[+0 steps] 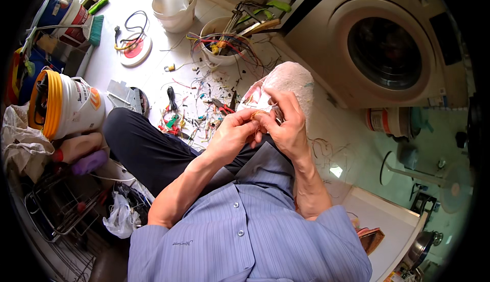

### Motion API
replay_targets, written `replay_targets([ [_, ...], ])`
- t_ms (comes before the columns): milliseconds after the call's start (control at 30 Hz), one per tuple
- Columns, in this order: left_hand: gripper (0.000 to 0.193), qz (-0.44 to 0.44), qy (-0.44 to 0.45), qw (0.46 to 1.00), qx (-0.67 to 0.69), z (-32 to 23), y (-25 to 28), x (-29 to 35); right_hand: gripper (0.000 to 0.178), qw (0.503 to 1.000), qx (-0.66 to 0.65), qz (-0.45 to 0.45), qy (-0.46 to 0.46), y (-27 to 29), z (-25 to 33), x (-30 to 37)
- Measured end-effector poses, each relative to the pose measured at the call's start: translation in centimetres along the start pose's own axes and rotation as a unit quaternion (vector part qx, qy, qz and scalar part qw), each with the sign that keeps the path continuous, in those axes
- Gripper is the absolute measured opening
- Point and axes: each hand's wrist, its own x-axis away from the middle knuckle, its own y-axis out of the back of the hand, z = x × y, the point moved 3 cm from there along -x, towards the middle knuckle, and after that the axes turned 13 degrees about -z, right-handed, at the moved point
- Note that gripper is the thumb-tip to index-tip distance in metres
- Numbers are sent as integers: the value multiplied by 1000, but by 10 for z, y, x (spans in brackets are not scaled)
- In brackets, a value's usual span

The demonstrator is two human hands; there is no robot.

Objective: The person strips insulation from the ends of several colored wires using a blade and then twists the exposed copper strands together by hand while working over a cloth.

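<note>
While bent over scrap-strewn floor point(153, 80), pinching a yellowish strand point(259, 113) above the lap point(246, 154) with left fingers point(240, 119) and right fingers point(270, 123). Pretty hemmed in by buckets point(176, 22) ahead, washing machine point(326, 39) right, with floor between.

ok so there was one left hand point(233, 135), one right hand point(288, 123), one pair of red-handled pliers point(223, 107), one wire-filled tub point(224, 60), one round red-and-white lid point(138, 54), one washing machine point(384, 52), two shirt buttons point(236, 205) and honestly way too many wire scraps point(193, 123) to count
</note>
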Motion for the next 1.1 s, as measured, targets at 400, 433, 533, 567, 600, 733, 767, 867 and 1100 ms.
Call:
replay_targets([
  [400, 40, -7, -2, 982, 190, -2, 8, 2, 28, 988, 84, -21, 125, -2, -10, 4],
  [433, 40, -26, -8, 982, 189, 1, 10, 1, 30, 983, 112, -10, 142, -5, -10, 9],
  [533, 38, -84, 1, 976, 199, 9, 13, -4, 37, 981, 98, 22, 167, -19, -10, 26],
  [567, 37, -90, 9, 979, 183, 7, 10, -4, 42, 977, 107, 31, 183, -23, -11, 29],
  [600, 36, -74, 14, 977, 197, 8, 13, -5, 45, 978, 105, 40, 173, -24, -9, 31],
  [733, 39, -48, 57, 961, 267, -3, 7, 1, 55, 982, 95, 74, 145, -22, -7, 29],
  [767, 39, -16, 54, 959, 279, -1, 10, 0, 54, 982, 93, 79, 143, -20, -12, 29],
  [867, 43, 47, 38, 961, 270, 2, 16, 1, 38, 987, 74, 49, 133, -16, -14, 25],
  [1100, 35, -118, -62, 985, 107, 2, 8, 6, 16, 999, 4, 36, 20, -7, -15, 15],
])
